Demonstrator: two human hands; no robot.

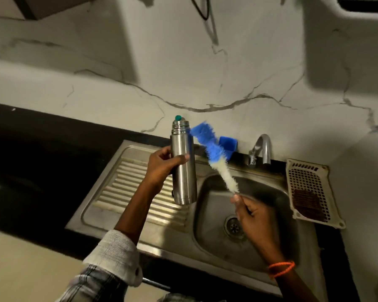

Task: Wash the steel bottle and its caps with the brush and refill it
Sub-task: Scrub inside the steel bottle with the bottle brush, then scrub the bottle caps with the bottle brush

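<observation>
gripping the tall brushed-steel bottle [183,168] upright, the left hand [162,165] is wrapping its middle, its inner cap with the green button [178,118] still on. the right hand [254,211] is pinching the blue-and-white bristle brush [214,155] by its handle, bristles raised beside the neck, probably for scrubbing outside. both are hovering over the steel sink [207,243], leaving open room below, the curved tap [262,149] near.

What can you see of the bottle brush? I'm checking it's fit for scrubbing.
The bottle brush is long and slim, with fluffy bristles: blue along the upper part, white or cream on the lower part near the handle. Its tip looks blurred. The right hand grips its thin handle, mostly hidden in the fingers. It slants up and leftward over the sink, its blue tip close beside the neck of the steel bottle, outside it. Whether they touch is unclear.
</observation>
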